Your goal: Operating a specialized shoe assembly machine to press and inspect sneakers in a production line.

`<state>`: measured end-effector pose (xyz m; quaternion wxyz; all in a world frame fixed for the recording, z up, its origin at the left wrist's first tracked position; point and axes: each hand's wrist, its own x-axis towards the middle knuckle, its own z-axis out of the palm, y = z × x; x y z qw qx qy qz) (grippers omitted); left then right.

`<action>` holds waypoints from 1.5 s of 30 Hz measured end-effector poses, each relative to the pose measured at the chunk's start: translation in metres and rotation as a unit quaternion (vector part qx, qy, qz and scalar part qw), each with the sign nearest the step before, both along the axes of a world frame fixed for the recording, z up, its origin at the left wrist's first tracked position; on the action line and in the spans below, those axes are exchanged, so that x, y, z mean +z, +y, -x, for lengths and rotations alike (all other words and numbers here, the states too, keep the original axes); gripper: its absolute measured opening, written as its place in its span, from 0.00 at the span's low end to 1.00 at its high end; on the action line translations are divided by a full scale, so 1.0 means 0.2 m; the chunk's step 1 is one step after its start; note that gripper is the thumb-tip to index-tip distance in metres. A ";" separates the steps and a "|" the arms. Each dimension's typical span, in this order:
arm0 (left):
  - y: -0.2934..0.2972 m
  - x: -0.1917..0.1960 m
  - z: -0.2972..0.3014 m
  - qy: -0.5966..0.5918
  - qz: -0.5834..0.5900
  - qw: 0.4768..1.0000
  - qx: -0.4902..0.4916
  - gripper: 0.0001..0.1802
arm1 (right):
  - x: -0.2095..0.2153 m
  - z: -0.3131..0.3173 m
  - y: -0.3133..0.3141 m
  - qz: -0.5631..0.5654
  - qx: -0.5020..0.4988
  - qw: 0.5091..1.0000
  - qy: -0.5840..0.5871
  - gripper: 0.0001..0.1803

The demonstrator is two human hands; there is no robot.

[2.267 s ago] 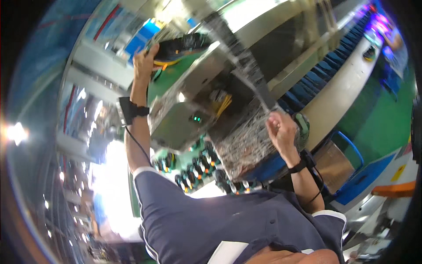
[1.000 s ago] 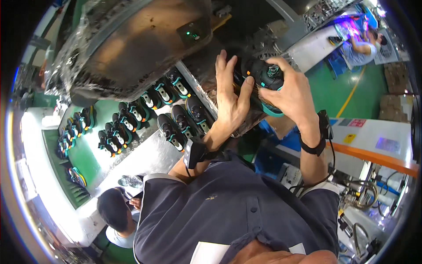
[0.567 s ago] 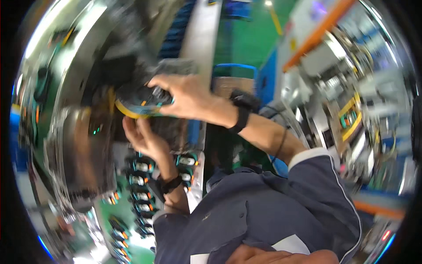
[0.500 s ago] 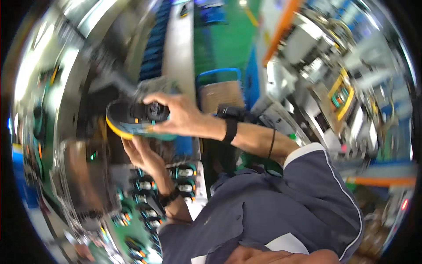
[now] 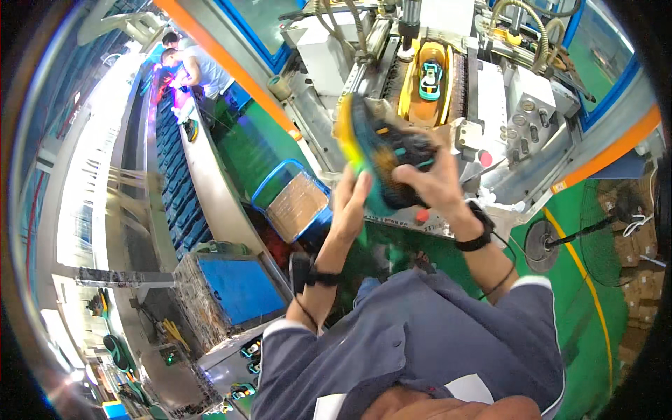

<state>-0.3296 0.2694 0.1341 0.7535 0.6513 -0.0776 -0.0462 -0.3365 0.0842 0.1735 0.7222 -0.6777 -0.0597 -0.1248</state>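
A: What are the fingers doing on the right hand [image 5: 439,180]?

B: Pinching the collar end of a black-and-teal sneaker [image 5: 378,150]. The thumb lies across the shoe's side; the other fingers curl round the far side of the collar, partly hidden.

A: And the left hand [image 5: 348,208]?

B: Fingers fairly straight and close together, tips up at the yellow-green edge of the sole. The shoe is blurred there, so I can't tell how firmly they press.

A: Where is the sneaker, exactly?

B: Up in the air between the hands, tilted, toe pointing away from the wearer and a little left. In the view it overlaps the near edge of a machine [image 5: 323,66]. Beyond it, another shoe [image 5: 430,78], teal and white on top, sits in a yellow fixture [image 5: 424,112].

A: What differs from half a second ago?

B: The view has swung round. Then, the sneaker was in front of the plastic-wrapped bench [image 5: 199,297], toe to the left; now that bench is down at the lower left. The blue-framed trolley [image 5: 294,203] was on the sneaker's right and is now on its left.

A: And the grip?

B: Much the same: right hand at the collar, left fingertips by the sole.
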 end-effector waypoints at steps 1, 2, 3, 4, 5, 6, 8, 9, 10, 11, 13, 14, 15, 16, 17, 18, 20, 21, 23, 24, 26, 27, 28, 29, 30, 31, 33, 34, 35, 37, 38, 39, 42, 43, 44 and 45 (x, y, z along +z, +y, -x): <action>-0.13 0.01 -0.08 0.043 0.072 0.995 -0.045 0.24 | 0.00 0.00 -0.14 0.040 -0.067 0.997 0.028 0.33; -0.26 0.03 -0.16 0.085 0.144 0.982 -0.085 0.27 | 0.01 0.01 -0.28 0.080 -0.130 0.987 0.056 0.32; -0.37 0.01 -0.29 0.097 0.111 0.985 -0.090 0.29 | -0.01 0.01 -0.42 0.064 -0.160 0.984 0.052 0.31; -0.48 -0.03 -0.43 0.110 0.078 0.986 -0.097 0.32 | -0.04 0.02 -0.56 0.048 -0.192 0.979 0.049 0.31; -0.59 -0.10 -0.57 0.090 0.038 0.992 -0.084 0.27 | -0.07 0.05 -0.66 0.032 -0.239 0.970 0.024 0.30; -0.67 -0.18 -0.72 0.069 -0.001 0.995 -0.067 0.22 | -0.09 0.07 -0.74 0.017 -0.281 0.960 -0.004 0.30; -0.83 -0.40 -1.10 0.002 -0.167 0.986 -0.003 0.22 | -0.03 0.14 -0.85 0.026 -0.319 0.947 0.035 0.31; -0.88 -0.56 -1.30 -0.041 -0.206 0.977 0.030 0.25 | -0.05 0.15 -0.91 0.031 -0.331 0.943 0.020 0.31; -0.95 -0.67 -1.44 -0.083 -0.244 0.965 0.055 0.27 | -0.07 0.17 -0.96 0.036 -0.348 0.937 0.009 0.31; -1.09 -0.58 -1.45 -0.062 -0.282 0.955 0.068 0.31 | -0.06 0.22 -1.00 0.027 -0.377 0.926 0.023 0.32; -1.19 -0.70 -1.61 -0.110 -0.274 0.952 0.076 0.37 | -0.09 0.26 -1.07 0.052 -0.418 0.906 0.041 0.31; -1.25 -0.69 -1.65 -0.086 -0.263 0.960 0.031 0.38 | -0.11 0.27 -1.09 0.048 -0.438 0.897 0.046 0.31; -1.30 -0.62 -1.67 -0.014 -0.320 0.947 -0.023 0.39 | -0.12 0.27 -1.09 0.053 -0.444 0.893 0.050 0.31; -1.36 -0.67 -1.71 -0.044 -0.335 0.941 -0.006 0.41 | -0.12 0.26 -1.10 0.052 -0.465 0.881 0.071 0.32; -1.42 -0.70 -1.73 -0.101 -0.386 0.915 0.056 0.39 | -0.12 0.25 -1.09 0.050 -0.487 0.867 0.092 0.32; -1.45 -0.72 -1.75 -0.156 -0.434 0.879 0.121 0.37 | -0.13 0.22 -1.11 0.053 -0.490 0.865 0.095 0.32; -1.43 -0.62 -1.78 -0.036 -0.454 0.890 -0.023 0.39 | -0.17 0.18 -1.15 0.118 -0.488 0.861 0.080 0.32; -1.41 -0.64 -1.80 -0.042 -0.449 0.892 0.001 0.39 | -0.15 0.11 -1.16 0.145 -0.490 0.854 0.093 0.31; -1.30 -0.79 -1.88 -0.040 -0.354 0.933 0.048 0.34 | -0.14 -0.10 -1.22 0.149 -0.468 0.868 0.078 0.30; -1.27 -0.48 -1.74 0.044 -0.222 0.971 -0.082 0.26 | -0.18 -0.18 -1.31 0.152 -0.486 0.857 0.079 0.29; -1.12 -0.56 -1.71 0.205 0.100 0.968 -0.105 0.19 | -0.06 -0.46 -1.36 0.227 -0.446 0.855 0.133 0.28; -1.03 -0.52 -1.61 0.210 0.134 0.960 -0.126 0.18 | -0.02 -0.62 -1.35 0.175 -0.416 0.873 0.186 0.28; -0.89 -0.43 -1.48 0.214 0.168 0.952 -0.140 0.17 | 0.03 -0.79 -1.30 0.289 -0.391 0.858 0.168 0.32; -0.77 -0.36 -1.36 0.225 0.148 0.954 -0.134 0.19 | -0.04 -0.95 -1.35 0.301 -0.379 0.856 0.182 0.36; -0.63 -0.29 -1.24 0.234 0.129 0.956 -0.121 0.20 | -0.11 -1.16 -1.35 0.289 -0.348 0.872 0.190 0.34; -0.59 -0.19 -1.15 0.263 0.086 0.953 -0.126 0.22 | -0.16 -1.28 -1.40 0.351 -0.305 0.855 0.232 0.34; -0.30 -0.11 -0.96 0.254 0.069 0.958 -0.118 0.27 | -0.09 -1.51 -1.11 0.459 -0.222 0.807 0.299 0.33; -0.16 -0.09 -0.87 0.220 0.067 0.966 -0.117 0.29 | -0.07 -1.59 -0.98 0.484 -0.196 0.782 0.341 0.33; -0.04 -0.06 -0.78 0.218 0.056 0.970 -0.092 0.31 | -0.22 -1.70 -0.98 0.482 -0.213 0.791 0.310 0.29; 0.19 -0.04 -0.60 0.221 0.041 0.974 -0.029 0.32 | -0.48 -1.87 -0.89 0.492 -0.256 0.782 0.285 0.26; 0.28 -0.06 -0.52 0.224 0.039 0.974 0.010 0.33 | -0.57 -1.90 -0.86 0.524 -0.255 0.779 0.234 0.26; 0.35 -0.04 -0.45 0.224 0.054 0.972 0.047 0.32 | -0.67 -1.92 -0.86 0.529 -0.262 0.776 0.220 0.25; 0.48 -0.02 -0.25 0.183 0.110 0.966 0.146 0.27 | -0.80 -1.94 -0.74 0.561 -0.329 0.728 0.217 0.24; 0.47 -0.01 -0.20 0.170 0.108 0.962 0.184 0.25 | -0.81 -1.95 -0.75 0.554 -0.323 0.737 0.216 0.24; 0.45 0.02 -0.15 0.158 0.103 0.957 0.220 0.24 | -0.81 -1.95 -0.77 0.545 -0.317 0.745 0.218 0.24; 0.45 0.01 -0.10 0.160 0.093 0.957 0.221 0.24 | -0.82 -1.93 -0.80 0.509 -0.307 0.764 0.249 0.24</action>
